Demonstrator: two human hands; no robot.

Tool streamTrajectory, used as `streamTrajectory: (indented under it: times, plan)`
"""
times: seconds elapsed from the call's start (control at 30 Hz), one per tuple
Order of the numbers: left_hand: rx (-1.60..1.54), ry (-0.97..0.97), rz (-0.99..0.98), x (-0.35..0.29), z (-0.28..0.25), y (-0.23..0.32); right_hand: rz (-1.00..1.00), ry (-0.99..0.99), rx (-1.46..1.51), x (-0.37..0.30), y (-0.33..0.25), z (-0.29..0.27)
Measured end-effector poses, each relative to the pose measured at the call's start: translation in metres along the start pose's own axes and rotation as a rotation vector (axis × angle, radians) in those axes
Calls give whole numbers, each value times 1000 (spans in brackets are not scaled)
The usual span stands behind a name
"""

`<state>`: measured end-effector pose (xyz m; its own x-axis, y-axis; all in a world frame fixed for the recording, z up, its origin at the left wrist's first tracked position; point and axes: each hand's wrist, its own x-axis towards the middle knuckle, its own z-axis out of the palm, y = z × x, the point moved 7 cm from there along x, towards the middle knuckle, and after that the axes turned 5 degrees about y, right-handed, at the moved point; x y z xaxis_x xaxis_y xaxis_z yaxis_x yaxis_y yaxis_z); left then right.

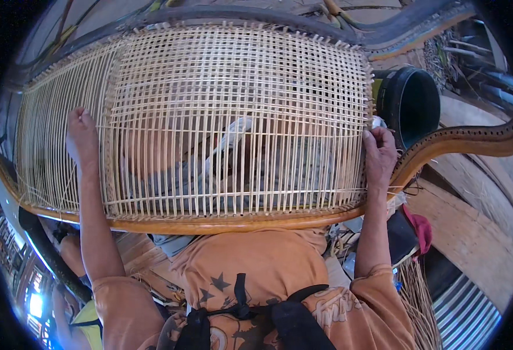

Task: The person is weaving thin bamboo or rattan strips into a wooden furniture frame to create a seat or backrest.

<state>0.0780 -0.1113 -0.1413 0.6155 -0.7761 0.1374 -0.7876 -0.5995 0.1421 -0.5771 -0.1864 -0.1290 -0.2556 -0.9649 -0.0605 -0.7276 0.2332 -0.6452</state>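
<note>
- Left grip: a bare hand raised over a narrow panel of pale, nearly parallel cane strands, fingers curled in; I cannot tell whether they pinch a strand.
- Cane-laced dividing bar, just right of that hand, running from the far edge to the near edge of a glossy brown, curved wooden frame.
- Wide panel of pale woven cane, right of the bar and filling the frame up to its right edge: crisscross mesh toward the far edge, mostly lengthwise strands toward the near edge.
- Right grip: a bare hand at the wide panel's right edge, thumb and fingers bent together; what they pinch, if anything, is hidden.
- Round black bucket, beyond the frame's right edge, near the panel's far right corner.
- Glossy brown, S-curved wooden arm with a row of dark holes, farthest right.
</note>
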Motion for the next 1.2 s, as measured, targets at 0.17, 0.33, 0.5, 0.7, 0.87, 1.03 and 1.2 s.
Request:
streamTrajectory:
  times: [0.17, 0.33, 0.5, 0.7, 0.87, 1.03, 1.2]
  plan:
    - [-69, 8, -32, 2, 5, -14, 461, -115, 404, -1, 22, -2]
    - [-69, 0, -29, 2, 3, -13, 322, -120, 296, 4, 14, -1]
    - [-97, -4, -46, 4, 3, -19, 445, -137, 374, 3, 25, 4]
    - [-122, 5, -35, 11, 2, -21, 389, -222, 359, 9, 22, 5]
    - [-153, -58, -116, 7, 4, -23, 161, -157, 54, 11, 18, 1]
    - [-117, -150, -134, 15, -4, -17, 165, -43, -65, 2, 10, 2]
    - [189, 143, 463, 17, -73, 62, 9, 132, 195, -18, -36, -64]
